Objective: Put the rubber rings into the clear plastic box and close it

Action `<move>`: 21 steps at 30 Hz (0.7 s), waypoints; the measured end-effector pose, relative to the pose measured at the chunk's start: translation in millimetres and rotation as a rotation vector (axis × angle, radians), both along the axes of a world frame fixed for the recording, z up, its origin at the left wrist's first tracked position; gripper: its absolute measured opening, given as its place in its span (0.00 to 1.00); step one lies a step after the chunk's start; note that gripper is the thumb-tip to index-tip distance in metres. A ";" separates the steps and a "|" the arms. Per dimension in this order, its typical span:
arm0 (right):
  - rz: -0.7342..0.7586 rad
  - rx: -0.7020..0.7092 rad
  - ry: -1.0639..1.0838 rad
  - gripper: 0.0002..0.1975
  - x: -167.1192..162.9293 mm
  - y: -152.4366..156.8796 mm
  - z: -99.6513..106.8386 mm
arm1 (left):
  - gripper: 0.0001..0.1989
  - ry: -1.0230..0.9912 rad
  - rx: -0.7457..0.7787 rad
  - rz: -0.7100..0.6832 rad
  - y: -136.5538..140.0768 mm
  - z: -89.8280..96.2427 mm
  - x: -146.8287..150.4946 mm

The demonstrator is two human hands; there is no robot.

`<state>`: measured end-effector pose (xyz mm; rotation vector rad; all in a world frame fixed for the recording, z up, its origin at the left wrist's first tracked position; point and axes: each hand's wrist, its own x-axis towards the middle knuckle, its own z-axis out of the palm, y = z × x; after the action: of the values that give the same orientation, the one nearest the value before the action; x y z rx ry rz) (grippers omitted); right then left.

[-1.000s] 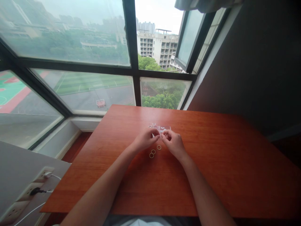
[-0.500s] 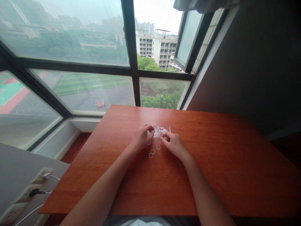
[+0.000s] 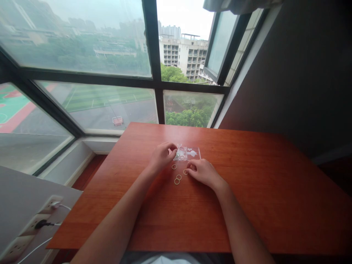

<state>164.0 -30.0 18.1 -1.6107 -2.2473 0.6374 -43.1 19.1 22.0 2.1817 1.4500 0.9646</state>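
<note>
A clear plastic box (image 3: 194, 152) lies with its lid folded out to the right, a white print on the lid and several small ring-like shapes in the left half. My left hand (image 3: 162, 157) is curled at the box's left edge, thumb and fingertips closed on it. Just in front of the box, my right hand (image 3: 205, 171) has its thumb and fingertips together at a thin pale ring (image 3: 185, 172), which still shows beside them. Another ring (image 3: 174, 167) lies near my left wrist, and two overlapping rings (image 3: 176, 181) rest closer to me.
The reddish-brown wooden table (image 3: 264, 190) extends widely on both sides, its far edge close to the windows. A dark window frame (image 3: 156, 82) crosses behind it. White wall sockets (image 3: 34, 223) with plugs and cables are at the lower left.
My right hand has come down from the box's lid to the nearby ring. My left hand has shifted slightly left, uncovering more of the box and one ring.
</note>
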 end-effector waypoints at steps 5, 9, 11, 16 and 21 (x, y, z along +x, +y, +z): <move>0.002 0.012 0.001 0.05 -5.4 -1.7 -2.2 | 0.07 -0.007 -0.032 -0.038 -0.3 0.6 1.1; 0.001 0.028 -0.002 0.04 -6.7 -1.2 -6.9 | 0.06 -0.012 -0.048 -0.078 -1.3 -0.4 2.9; -0.007 0.040 -0.005 0.04 -7.0 -0.5 -8.5 | 0.06 -0.015 -0.050 -0.096 -2.1 -0.2 3.9; -0.080 0.115 0.059 0.03 -6.4 4.1 -9.6 | 0.06 -0.023 -0.063 -0.172 -6.2 2.6 9.2; -0.192 0.236 0.170 0.06 -4.5 7.7 -8.8 | 0.07 -0.050 -0.123 -0.232 -12.5 4.9 16.3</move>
<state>159.4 -22.3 9.2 -1.5662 -1.9372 0.4238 -26.8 6.6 26.9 2.1612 1.1690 0.8212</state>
